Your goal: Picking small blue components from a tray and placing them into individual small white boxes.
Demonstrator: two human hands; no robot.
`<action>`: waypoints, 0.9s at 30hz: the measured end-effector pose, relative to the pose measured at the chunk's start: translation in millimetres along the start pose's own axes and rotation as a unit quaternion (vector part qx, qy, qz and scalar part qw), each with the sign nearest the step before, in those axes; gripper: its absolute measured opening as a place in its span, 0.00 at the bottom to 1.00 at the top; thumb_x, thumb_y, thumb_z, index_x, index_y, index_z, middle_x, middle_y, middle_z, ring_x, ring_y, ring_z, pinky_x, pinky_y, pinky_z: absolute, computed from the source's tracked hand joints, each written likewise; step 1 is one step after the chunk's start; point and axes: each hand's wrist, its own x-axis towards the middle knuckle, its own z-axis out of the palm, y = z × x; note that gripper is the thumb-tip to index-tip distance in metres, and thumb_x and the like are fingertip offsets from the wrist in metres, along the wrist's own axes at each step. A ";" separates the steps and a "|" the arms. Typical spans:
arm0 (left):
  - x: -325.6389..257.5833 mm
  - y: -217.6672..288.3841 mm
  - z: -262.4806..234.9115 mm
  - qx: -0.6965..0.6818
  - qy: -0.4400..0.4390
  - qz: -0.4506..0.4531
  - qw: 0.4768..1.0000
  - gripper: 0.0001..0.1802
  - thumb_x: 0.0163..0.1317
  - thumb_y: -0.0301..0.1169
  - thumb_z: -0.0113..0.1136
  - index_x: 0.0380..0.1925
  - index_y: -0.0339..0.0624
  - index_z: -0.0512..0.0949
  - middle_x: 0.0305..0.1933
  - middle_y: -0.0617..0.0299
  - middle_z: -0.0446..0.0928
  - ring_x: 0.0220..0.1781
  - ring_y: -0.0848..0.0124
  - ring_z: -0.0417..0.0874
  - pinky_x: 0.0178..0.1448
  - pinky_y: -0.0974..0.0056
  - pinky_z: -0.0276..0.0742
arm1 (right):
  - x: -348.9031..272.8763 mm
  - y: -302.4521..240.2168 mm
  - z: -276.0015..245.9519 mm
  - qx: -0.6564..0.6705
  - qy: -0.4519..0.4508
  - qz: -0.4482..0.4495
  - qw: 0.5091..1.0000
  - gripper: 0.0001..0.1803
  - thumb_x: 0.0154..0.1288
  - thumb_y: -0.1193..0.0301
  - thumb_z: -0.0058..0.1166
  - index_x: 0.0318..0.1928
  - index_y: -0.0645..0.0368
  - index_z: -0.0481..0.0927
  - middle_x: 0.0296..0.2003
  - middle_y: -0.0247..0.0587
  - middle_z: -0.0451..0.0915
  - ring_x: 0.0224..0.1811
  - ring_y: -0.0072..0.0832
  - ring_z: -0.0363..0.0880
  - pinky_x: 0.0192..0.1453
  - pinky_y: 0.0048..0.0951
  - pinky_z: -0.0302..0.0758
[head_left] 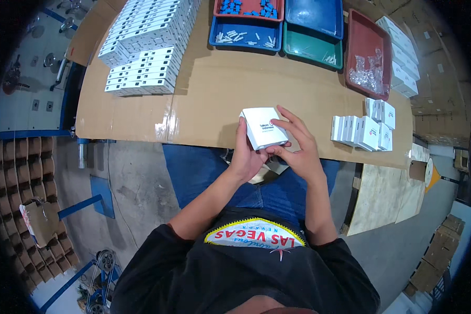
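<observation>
Nearest the camera, a person in a black long-sleeved top and blue trousers is sitting at a cardboard-covered worktable [220, 99]. The left hand [246, 157] is gripping the near left edge of a small flat white cardboard box [264, 128], its thumb lying along the box's side. The right hand [298, 149] is closing on the box's near right corner, with its fingers [290, 123] resting spread across the top face. The box is being held just above the table's near edge, in front of the person's lap. To the right, a cluster of small white boxes [363, 131] is standing on the table. At far left, stacked rows of flat white boxes [146, 47] are lying. Along the far edge, blue [246, 32], green [311, 49] and red plastic trays [369, 52] are sitting side by side.
</observation>
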 end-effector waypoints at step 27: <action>-4.1 3.2 -9.0 0.030 -0.017 -0.120 0.992 0.35 0.75 0.63 0.45 0.67 0.50 0.70 0.59 0.59 0.78 0.60 0.65 0.80 0.62 0.55 0.78 | -1.3 -1.1 5.8 -0.018 0.015 -0.025 0.999 0.31 0.58 0.60 0.73 0.61 0.56 0.81 0.61 0.47 0.78 0.64 0.45 0.77 0.67 0.40 0.74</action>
